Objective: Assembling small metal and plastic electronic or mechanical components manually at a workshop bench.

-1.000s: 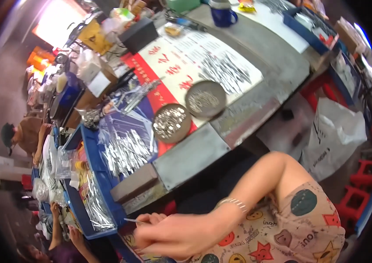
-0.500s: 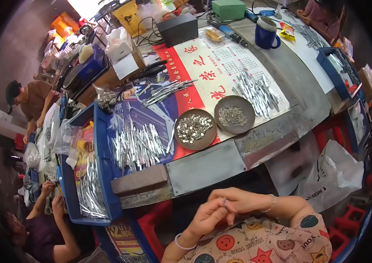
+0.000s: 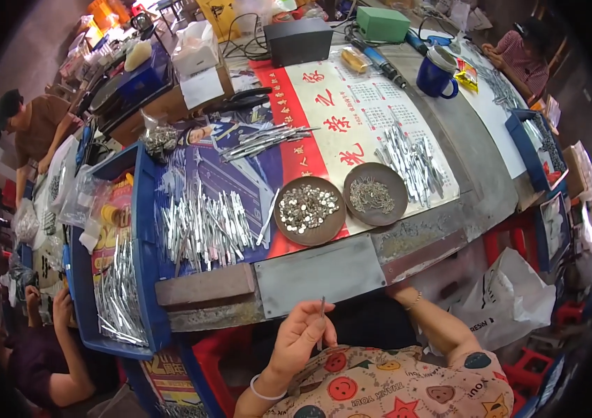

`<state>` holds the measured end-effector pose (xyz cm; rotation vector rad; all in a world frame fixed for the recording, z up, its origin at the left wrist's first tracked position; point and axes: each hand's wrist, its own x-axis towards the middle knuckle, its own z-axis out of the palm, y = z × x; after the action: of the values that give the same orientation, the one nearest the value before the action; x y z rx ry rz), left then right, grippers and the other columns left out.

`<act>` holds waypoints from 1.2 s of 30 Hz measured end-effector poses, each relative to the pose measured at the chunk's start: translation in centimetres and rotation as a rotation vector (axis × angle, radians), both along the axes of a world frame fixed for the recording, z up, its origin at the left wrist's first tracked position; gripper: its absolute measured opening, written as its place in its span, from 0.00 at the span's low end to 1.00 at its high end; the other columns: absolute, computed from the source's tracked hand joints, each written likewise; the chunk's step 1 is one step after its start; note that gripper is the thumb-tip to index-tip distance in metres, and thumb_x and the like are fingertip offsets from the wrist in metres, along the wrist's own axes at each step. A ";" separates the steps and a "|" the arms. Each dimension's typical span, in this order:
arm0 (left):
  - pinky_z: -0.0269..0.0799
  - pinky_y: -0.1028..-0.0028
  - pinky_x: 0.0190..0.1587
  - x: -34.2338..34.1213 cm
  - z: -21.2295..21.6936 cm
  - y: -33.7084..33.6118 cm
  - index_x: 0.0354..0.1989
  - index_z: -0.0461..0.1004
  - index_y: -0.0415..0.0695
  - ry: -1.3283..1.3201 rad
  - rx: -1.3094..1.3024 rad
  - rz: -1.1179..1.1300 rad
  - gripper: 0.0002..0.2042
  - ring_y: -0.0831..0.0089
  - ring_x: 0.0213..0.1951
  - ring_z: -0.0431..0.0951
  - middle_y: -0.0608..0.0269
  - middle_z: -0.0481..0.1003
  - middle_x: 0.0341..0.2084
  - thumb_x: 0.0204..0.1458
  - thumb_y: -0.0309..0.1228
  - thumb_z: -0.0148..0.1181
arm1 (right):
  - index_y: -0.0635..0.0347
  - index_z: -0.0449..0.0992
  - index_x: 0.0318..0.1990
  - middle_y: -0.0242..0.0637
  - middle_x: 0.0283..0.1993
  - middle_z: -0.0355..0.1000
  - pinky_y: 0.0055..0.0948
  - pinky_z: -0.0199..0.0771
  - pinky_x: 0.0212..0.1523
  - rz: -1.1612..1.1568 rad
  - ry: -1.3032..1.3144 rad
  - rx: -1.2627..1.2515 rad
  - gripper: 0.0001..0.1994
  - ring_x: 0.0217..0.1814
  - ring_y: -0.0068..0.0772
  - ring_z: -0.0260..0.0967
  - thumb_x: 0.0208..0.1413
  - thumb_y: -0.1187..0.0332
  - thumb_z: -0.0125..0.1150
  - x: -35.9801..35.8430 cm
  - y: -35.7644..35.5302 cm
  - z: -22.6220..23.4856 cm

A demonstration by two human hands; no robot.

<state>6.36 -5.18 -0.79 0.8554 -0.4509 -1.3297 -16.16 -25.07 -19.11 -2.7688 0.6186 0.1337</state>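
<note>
Held a metal strip upright in the left hand, pinched between thumb and bent fingers, just short of the front edge of the table. Had the right hand low at that edge, farther right; could not tell whether open or closed, with fingertips out of sight. Needed, most likely, a light but sure pinch, so as not to bend or drop something so slim, and care not to knock the right wrist on the edge. Had a grey plate along the front edge and a block toward its left corner. Beyond, had a disc bowl just beside a pin bowl, with a strip pile nearer the left edge. Farther back, had a mug toward the right and a black box near the far edge.
</note>
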 end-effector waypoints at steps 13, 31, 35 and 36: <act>0.66 0.75 0.26 3.4 0.5 -0.1 0.42 0.66 0.41 0.520 -0.114 0.120 0.07 0.71 0.22 0.69 0.60 0.69 0.21 0.61 0.32 0.48 | 0.63 0.73 0.43 0.42 0.36 0.72 0.31 0.72 0.37 0.054 -0.189 0.578 0.09 0.36 0.42 0.72 0.53 0.73 0.58 7.5 -1.6 28.8; 0.63 0.77 0.25 2.6 0.3 0.7 0.39 0.68 0.42 0.549 -0.043 0.147 0.06 0.73 0.22 0.68 0.60 0.69 0.26 0.60 0.31 0.50 | 0.64 0.71 0.37 0.46 0.35 0.70 0.39 0.69 0.37 -0.072 -0.386 0.066 0.06 0.37 0.50 0.70 0.52 0.73 0.55 13.1 -9.8 23.9; 0.63 0.77 0.26 1.9 0.1 0.5 0.39 0.68 0.42 0.557 -0.030 0.154 0.05 0.73 0.22 0.68 0.59 0.70 0.27 0.60 0.29 0.50 | 0.61 0.71 0.40 0.45 0.37 0.69 0.41 0.68 0.39 -0.069 -0.344 -0.004 0.11 0.39 0.50 0.68 0.48 0.71 0.61 12.3 -10.0 23.1; 0.63 0.77 0.26 1.5 0.2 0.4 0.39 0.68 0.42 0.562 -0.019 0.154 0.04 0.73 0.22 0.67 0.59 0.70 0.27 0.60 0.29 0.50 | 0.61 0.71 0.40 0.45 0.37 0.69 0.41 0.68 0.39 -0.060 -0.355 -0.006 0.11 0.39 0.50 0.68 0.48 0.71 0.61 12.3 -10.1 23.1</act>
<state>7.88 -4.80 -0.59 0.4575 0.0430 -1.3505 -3.86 -35.14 3.95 -2.6800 0.6044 -0.3647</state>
